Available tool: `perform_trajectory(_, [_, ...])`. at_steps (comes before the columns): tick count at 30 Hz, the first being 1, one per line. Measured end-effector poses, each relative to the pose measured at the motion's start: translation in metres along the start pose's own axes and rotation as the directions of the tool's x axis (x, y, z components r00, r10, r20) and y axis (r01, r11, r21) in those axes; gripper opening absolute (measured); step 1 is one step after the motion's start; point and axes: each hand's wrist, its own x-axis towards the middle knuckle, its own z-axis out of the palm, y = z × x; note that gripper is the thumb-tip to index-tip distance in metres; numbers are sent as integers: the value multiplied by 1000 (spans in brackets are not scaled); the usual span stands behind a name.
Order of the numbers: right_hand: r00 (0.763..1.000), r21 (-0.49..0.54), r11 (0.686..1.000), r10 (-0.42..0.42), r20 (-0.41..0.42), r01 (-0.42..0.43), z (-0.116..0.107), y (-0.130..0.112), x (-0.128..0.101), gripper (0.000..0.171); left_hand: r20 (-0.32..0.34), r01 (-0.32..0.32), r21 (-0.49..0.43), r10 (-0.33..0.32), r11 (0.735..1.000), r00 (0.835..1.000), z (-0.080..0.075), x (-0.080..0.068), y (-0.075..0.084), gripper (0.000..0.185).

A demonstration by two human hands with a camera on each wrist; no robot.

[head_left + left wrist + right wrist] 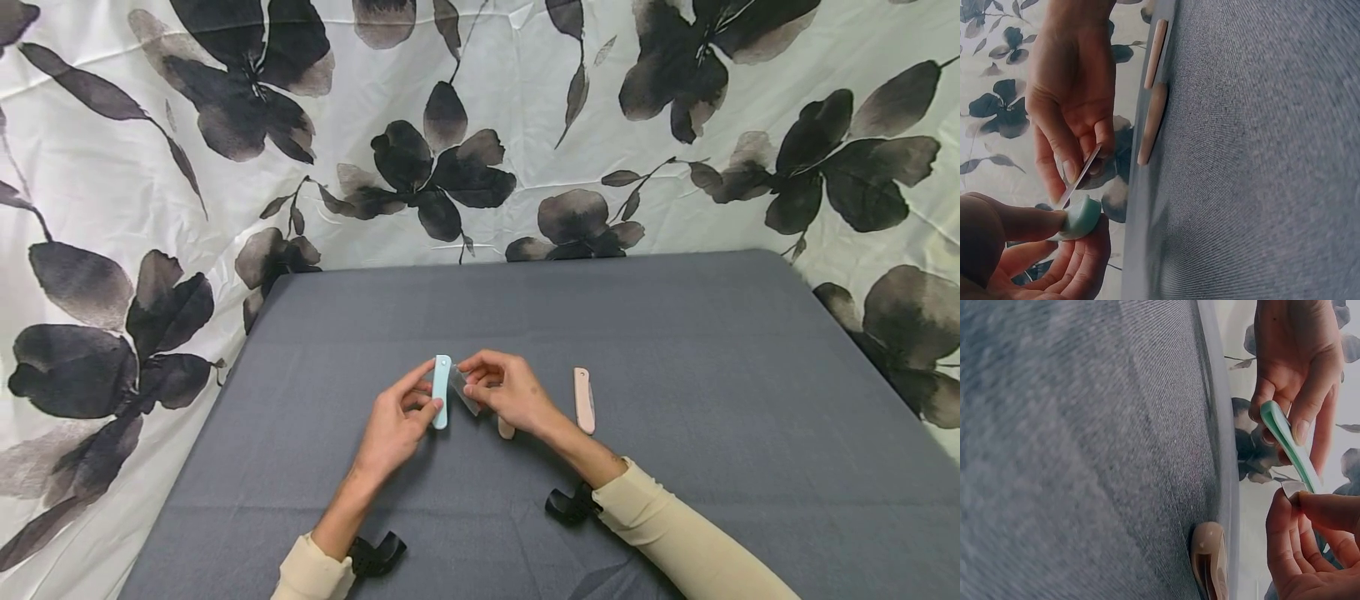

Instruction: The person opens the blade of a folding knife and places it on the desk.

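Your left fingers (411, 381) narrowly pinch the handle (442, 392) (probably for steadiness); your nearly closed right fingers (487, 360) pinch the blade (463, 393).

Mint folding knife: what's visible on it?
Slim, slightly curved, plastic-looking mint handle, with a small round dot near its top end in the head view and a lengthwise slot. Its thin, shiny blade is partly out. Held roughly upright: left hand grips the handle, right hand pinches the blade.
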Motion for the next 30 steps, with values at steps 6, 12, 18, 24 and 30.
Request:
perform_trajectory(6, [1000, -39, 999, -14, -5, 14, -3, 0, 0, 22, 12, -5, 21, 5, 1000, 1000, -2, -1, 0, 61])
perform_trajectory(12, [999, -70, 997, -43, -13, 42, -5, 0, 1, 21, 12, 9, 43, -9, 999, 1000, -4, -1, 0, 61])
perform_trajectory(18, [998, -78, 995, -55, -9, 54, -6, 2, 2, 21, 11, 16, 82, -17, 997, 1000, -6, -1, 1, 61])
perform_trajectory(24, [998, -109, 992, -61, -3, 61, -7, 2, 3, 22, 7, -2, 122, 2, 992, 1000, -7, -1, 2, 60])
perform_trajectory(30, [999, -111, 993, -47, 4, 47, -8, 0, 3, 22, 10, -15, 131, 14, 991, 1000, -8, -1, 2, 60])
